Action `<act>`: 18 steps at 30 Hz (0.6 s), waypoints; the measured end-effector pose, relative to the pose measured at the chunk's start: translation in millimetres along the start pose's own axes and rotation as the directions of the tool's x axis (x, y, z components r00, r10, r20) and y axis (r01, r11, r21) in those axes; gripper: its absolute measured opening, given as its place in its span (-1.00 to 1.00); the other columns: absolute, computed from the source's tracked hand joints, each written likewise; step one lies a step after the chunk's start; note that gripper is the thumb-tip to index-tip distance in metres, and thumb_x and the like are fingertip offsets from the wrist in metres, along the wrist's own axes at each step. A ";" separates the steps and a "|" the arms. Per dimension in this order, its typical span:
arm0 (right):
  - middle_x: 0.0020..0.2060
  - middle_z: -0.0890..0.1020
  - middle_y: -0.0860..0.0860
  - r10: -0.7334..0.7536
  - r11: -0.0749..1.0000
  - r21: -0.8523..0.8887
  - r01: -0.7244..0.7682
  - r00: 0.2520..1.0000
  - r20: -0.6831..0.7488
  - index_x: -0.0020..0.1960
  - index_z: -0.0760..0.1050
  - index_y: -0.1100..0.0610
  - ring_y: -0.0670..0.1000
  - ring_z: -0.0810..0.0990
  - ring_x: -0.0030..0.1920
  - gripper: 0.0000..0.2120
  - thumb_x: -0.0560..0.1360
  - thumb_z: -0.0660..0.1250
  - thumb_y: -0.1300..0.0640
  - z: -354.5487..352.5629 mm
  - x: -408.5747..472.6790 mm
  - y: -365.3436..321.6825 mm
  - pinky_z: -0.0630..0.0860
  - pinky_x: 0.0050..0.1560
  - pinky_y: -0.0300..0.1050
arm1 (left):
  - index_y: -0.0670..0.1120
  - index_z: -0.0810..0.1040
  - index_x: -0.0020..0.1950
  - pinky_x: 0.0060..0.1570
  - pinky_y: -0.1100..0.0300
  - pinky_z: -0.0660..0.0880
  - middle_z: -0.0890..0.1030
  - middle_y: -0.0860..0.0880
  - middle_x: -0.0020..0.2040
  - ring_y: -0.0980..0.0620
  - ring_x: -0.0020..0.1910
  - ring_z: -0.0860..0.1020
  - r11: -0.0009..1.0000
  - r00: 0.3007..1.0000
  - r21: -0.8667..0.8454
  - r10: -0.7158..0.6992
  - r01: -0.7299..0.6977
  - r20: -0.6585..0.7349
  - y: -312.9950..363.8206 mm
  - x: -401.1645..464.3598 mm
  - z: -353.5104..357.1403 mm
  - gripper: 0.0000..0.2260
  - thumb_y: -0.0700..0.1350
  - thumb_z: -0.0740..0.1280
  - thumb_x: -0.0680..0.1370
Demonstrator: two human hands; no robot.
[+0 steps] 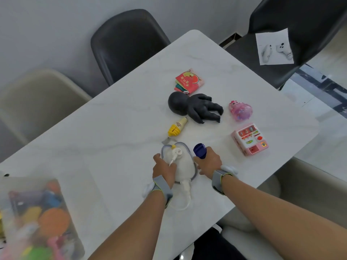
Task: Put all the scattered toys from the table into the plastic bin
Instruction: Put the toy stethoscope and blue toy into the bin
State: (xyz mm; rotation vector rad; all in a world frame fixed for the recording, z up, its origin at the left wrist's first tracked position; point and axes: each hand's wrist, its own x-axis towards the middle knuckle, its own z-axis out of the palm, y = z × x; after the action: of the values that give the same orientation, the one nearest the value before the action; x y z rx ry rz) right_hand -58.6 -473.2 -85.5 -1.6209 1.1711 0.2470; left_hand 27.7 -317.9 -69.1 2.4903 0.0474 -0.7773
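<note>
My left hand grips the left side of a white water-pack toy with a grey rim and a white hose. My right hand holds its right side and also grips a dark blue toy. Farther back on the white table lie a yellow ice-cream cone toy, a black baby doll, a red cloth book, a pink pig toy and a pink vending-machine toy. The clear plastic bin, holding several colourful toys, stands at the near left.
Two black chairs stand at the table's far side, one bearing a printed sheet. A beige chair is at the left and another at the right. The table's near right edge runs under my right forearm.
</note>
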 end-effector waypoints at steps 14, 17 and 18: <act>-0.16 0.64 0.04 -0.232 0.971 0.082 0.225 0.969 0.090 0.12 0.37 0.00 0.05 0.68 -0.32 -0.70 0.47 0.38 -0.02 57.5 -72.5 -107.8 0.57 -0.46 -0.16 | -0.01 0.40 0.07 -0.48 0.13 0.48 0.53 -0.04 -0.26 -0.17 -0.34 0.59 0.939 0.956 -0.320 0.028 -0.125 -0.291 -2.4 -25.7 -128.4 -0.84 0.00 0.07 0.68; -0.19 0.62 0.04 -0.297 0.955 0.030 0.295 0.953 0.064 0.09 0.35 0.02 0.07 0.68 -0.31 -0.71 0.47 0.37 -0.03 78.1 -97.3 -131.6 0.61 -0.41 -0.08 | -0.01 0.40 0.09 -0.45 0.17 0.30 0.49 0.00 -0.30 -0.05 -0.34 0.49 0.933 0.922 -0.314 0.044 -0.176 -0.385 -15.3 -31.2 -164.5 -0.84 0.00 0.07 0.69; -0.19 0.62 0.05 -0.327 0.945 0.015 0.326 0.943 0.063 0.08 0.35 0.03 0.09 0.68 -0.31 -0.72 0.48 0.37 -0.03 87.5 -108.3 -139.5 0.62 -0.35 -0.02 | -0.01 0.40 0.08 -0.44 0.17 0.29 0.49 0.01 -0.30 -0.03 -0.34 0.48 0.927 0.913 -0.328 0.038 -0.184 -0.406 -22.2 -34.1 -178.4 -0.84 0.00 0.07 0.69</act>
State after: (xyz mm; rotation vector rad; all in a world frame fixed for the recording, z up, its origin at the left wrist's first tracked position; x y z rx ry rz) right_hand 30.1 -347.7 38.0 -1.7611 0.8357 0.0819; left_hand 87.9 -206.6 62.9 2.2294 0.1718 -0.1831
